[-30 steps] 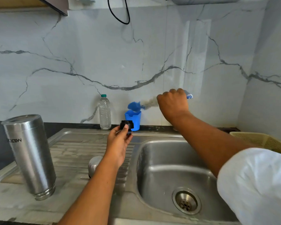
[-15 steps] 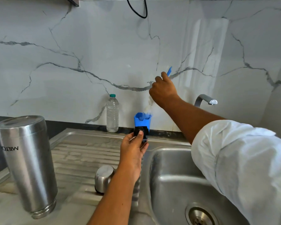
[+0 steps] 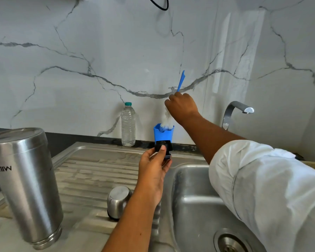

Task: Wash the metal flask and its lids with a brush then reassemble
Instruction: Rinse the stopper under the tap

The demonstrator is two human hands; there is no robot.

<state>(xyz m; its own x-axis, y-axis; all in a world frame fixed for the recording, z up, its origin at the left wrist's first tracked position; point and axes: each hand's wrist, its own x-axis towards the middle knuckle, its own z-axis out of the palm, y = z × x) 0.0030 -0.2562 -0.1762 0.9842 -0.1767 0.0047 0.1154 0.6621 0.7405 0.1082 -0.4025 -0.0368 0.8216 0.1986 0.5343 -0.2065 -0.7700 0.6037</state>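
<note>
1. The metal flask (image 3: 25, 186) is a plain brushed-steel cylinder with stepped rings at its lower end. Dark lettering on its side is cut by the frame edge.
2. The steel cap (image 3: 119, 201) is small and domed, with a dark band round its bottom.
3. The black lid (image 3: 163, 146) is a small dark plug. The left hand (image 3: 153, 171) pinches it, thumb on its front face and fingers curled behind.
4. The right hand (image 3: 182, 108) has its fingers wrapped round the brush (image 3: 180, 81). A thin blue handle shows above the fist and white bristles below it.
5. The flask stands at the left of the ridged drainboard (image 3: 91, 171). The cap sits on the same ridges, between the flask and the left forearm.
6. The basin (image 3: 193, 186) lies to the right, with its drain (image 3: 231, 244) at the bottom edge and a curved faucet (image 3: 233, 110) behind.
7. A clear water bottle (image 3: 128, 124) with a green top and a blue holder (image 3: 163, 134) stand against the white, grey-veined marble wall (image 3: 98, 42).
8. A black cable (image 3: 158, 5) loops at the top, and a white sleeve (image 3: 271, 188) fills the lower right.
9. The flask's long axis is upright, ringed end down and flat end up.
10. The brush runs nearly vertical, handle up and leaning slightly right, bristles down in the holder.
11. The black lid is held just in front of the holder, over the sink's back rim.
</note>
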